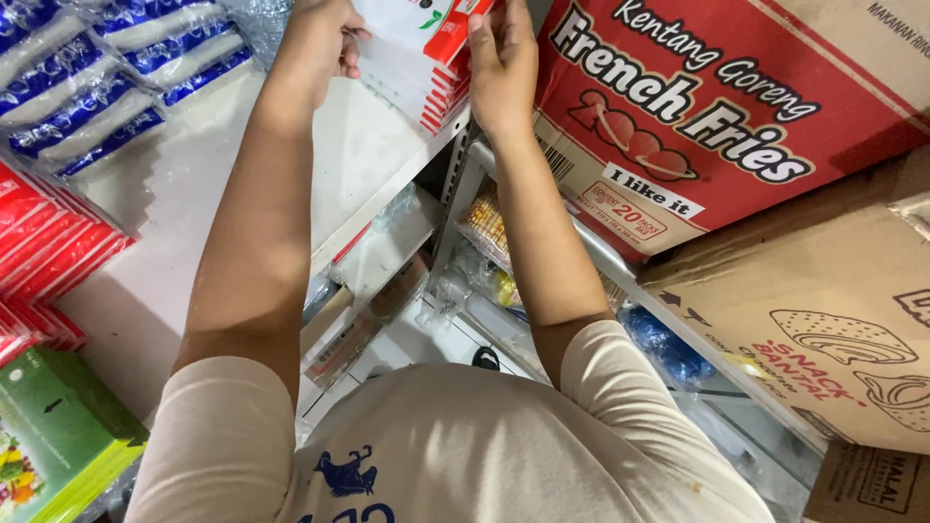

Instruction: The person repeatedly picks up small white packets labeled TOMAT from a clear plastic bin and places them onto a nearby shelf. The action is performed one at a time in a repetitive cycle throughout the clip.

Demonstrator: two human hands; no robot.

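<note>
Fingers (351, 50) of the left hand (325, 39) curl against the left edge of a white-and-red packet (426, 24), while the right hand (502, 60) pinches the packet's red right edge between thumb and fingertips; both hands are closed on it, holding it at the top of the view just above a stack of like packets (441, 92) on the white shelf (194, 184).

Going from the left: blue-and-white bags (92, 82) lie in overlapping rows at the shelf's far corner, and below them a fan of flat red packets (44, 261) runs down the left edge. Green packets (58, 436) with pictures of vegetables sit at the lower left corner. The left forearm crosses the bare middle of the shelf, rising from the cream shirt (465, 446) (a blue emblem shows on its chest).

Between the arms, under the shelf's edge, lower shelves hold clear plastic bags and small boxes too jumbled to tell apart. Just right of the right forearm lies a clear bag of yellow-orange goods (484, 225), and further down a blue plastic bag (668, 351).

Right of the hands, a large red-and-white carton (697, 116) rests tilted, almost touching the right wrist. Beside it on the right a brown cardboard carton (823, 320) leans, and another brown box (867, 484) shows at the bottom corner.
</note>
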